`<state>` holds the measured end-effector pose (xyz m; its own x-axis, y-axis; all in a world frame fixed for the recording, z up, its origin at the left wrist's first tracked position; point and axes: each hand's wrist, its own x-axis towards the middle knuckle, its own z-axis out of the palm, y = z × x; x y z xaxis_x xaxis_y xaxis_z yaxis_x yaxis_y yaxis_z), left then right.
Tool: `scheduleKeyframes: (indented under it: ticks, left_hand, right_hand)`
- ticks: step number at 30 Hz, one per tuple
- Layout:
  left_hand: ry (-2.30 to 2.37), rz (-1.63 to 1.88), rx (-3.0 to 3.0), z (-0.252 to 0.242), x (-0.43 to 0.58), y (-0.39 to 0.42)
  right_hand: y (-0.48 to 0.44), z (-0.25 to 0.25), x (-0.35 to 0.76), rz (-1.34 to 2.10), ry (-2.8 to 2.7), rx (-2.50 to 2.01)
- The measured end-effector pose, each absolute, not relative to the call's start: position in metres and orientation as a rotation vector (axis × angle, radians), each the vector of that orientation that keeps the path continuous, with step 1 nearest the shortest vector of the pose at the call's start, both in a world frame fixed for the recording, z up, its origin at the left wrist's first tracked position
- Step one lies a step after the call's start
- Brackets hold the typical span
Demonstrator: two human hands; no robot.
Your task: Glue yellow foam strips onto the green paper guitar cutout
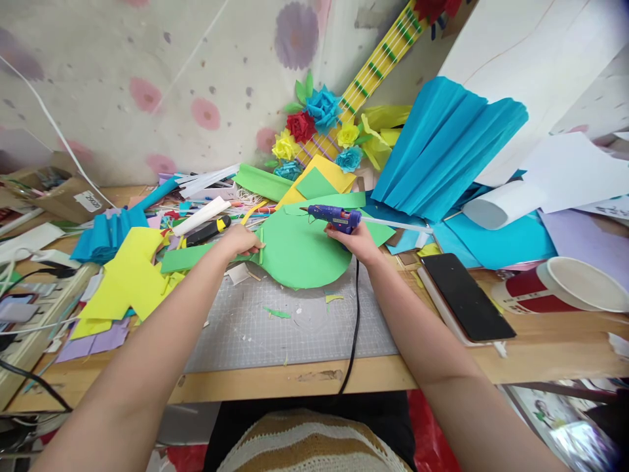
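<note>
My right hand (362, 244) grips a purple hot glue gun (340, 216) over a large rounded green paper piece (307, 252), its nozzle pointing left. A black cord runs down from the gun to the table's front edge. At the left end of the green piece, my left hand (244, 241) has its fingers closed on a narrow green paper strip (261, 247) standing crosswise there. A long green paper band (187, 258) extends left beneath that forearm. Behind my left hand lies a yellow-and-black utility knife (209, 231).
A grey cutting mat (295, 337) with paper scraps lies in front. To the right are a phone (466, 295), a paper cup (555, 288) and blue pleated paper (442, 151). A paper guitar (378, 62) with flowers leans on the wall. Yellow paper (128, 269) and a power strip (44, 314) lie left.
</note>
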<state>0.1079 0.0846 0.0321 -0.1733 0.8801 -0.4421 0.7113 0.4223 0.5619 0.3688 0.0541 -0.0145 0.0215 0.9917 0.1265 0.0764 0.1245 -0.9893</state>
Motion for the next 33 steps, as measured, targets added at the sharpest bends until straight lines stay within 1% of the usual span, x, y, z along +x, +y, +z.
scheduleKeyframes:
  ticks: [19, 33]
  left_hand:
    - [1.92, 0.314, 1.327, 0.0248, 0.1028, 0.0904]
    - [1.911, 0.299, 1.302, 0.0319, 0.106, 0.0855]
  right_hand:
    - [0.0529, -0.0123, 0.3668, 1.03, -1.35, -1.209]
    - [0.0542, -0.0126, 0.3664, 1.033, -1.331, -1.204]
